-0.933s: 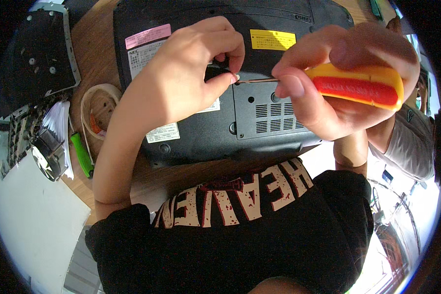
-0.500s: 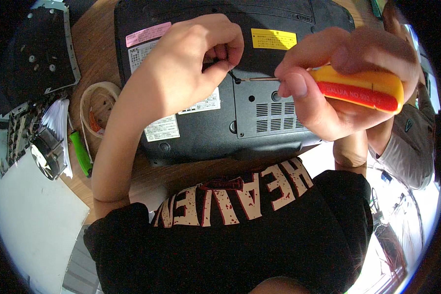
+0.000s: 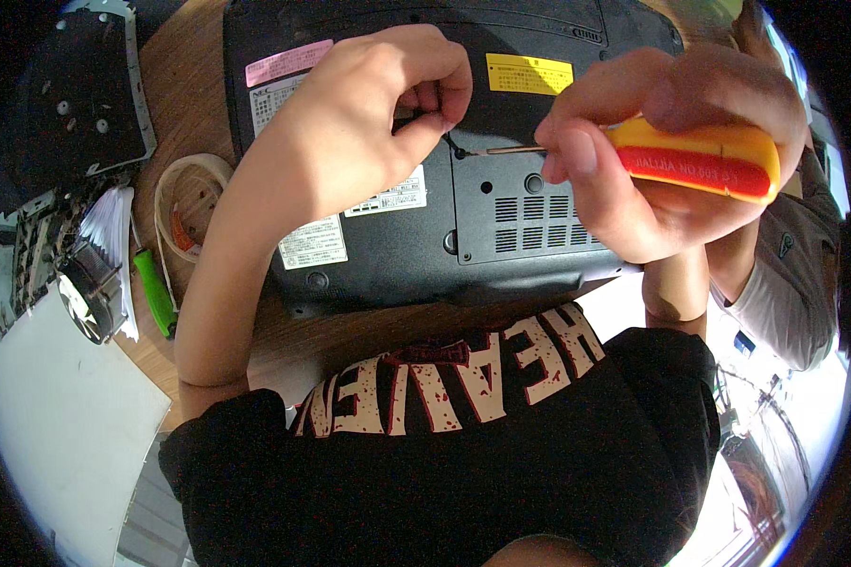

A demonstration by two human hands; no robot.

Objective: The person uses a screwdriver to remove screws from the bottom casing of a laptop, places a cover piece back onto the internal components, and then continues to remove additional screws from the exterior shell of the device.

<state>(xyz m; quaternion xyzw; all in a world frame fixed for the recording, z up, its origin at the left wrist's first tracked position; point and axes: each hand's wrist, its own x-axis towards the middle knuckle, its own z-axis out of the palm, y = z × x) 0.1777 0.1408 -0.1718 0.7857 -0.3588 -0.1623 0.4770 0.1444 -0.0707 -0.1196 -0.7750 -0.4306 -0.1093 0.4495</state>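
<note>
A black laptop lies underside up on the wooden table, a cover panel with vent slots facing me. My right hand is closed around the yellow and red handle of a screwdriver. Its thin shaft points left, with the tip close to a screw hole at the panel's upper left corner; whether it touches anything I cannot tell. My left hand rests over the laptop's labels, thumb and forefinger pinched just above that corner. A small dark bit shows at those fingertips, too hidden to name.
Left of the laptop lie a roll of tape, a green-handled tool, a small fan and a black casing part. A white board is at the lower left. Another person's sleeve shows at the right.
The screwdriver's tip has drawn slightly right, away from the corner hole, and its handle has rolled a little in my right hand. My left hand has hardly moved.
</note>
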